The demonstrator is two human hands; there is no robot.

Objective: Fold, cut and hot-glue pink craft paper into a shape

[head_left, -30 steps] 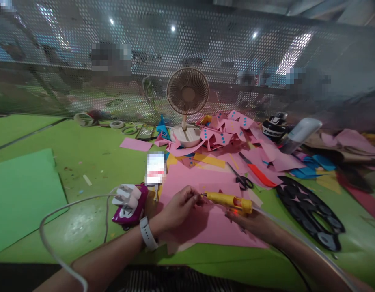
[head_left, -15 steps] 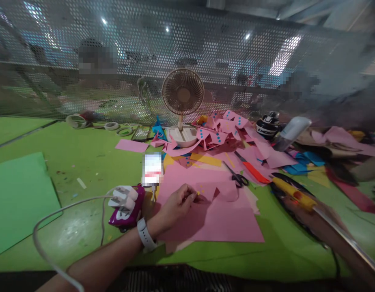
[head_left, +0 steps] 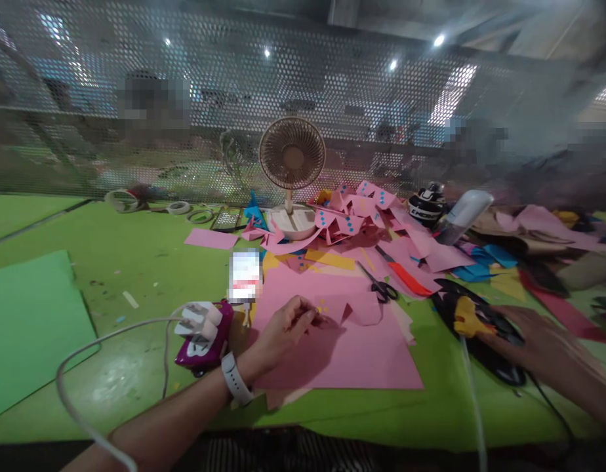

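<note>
My left hand [head_left: 282,332] rests on a large pink paper sheet [head_left: 352,357], fingers pinched together at a spot with tiny yellow dots; what they pinch is too small to name. A white watch is on that wrist. My right hand [head_left: 546,351] is blurred, low over a black cut-out tray [head_left: 500,367] at the right. Its fingertips are beside a yellow glue gun [head_left: 467,318] lying on the tray. A clear glue stick [head_left: 473,400] trails from the gun toward me. Whether the hand still grips the gun is unclear.
Scissors [head_left: 382,287] and an orange cutter [head_left: 405,275] lie beyond the sheet. A small fan [head_left: 292,157] stands at the back among pink paper scraps [head_left: 362,216]. A purple punch [head_left: 207,341] with white plugs, a white cable [head_left: 81,387] and a green sheet [head_left: 27,321] are left.
My right hand carried the glue gun from the pink sheet to the right and down onto the black tray. My left hand stayed pinched at the same spot.
</note>
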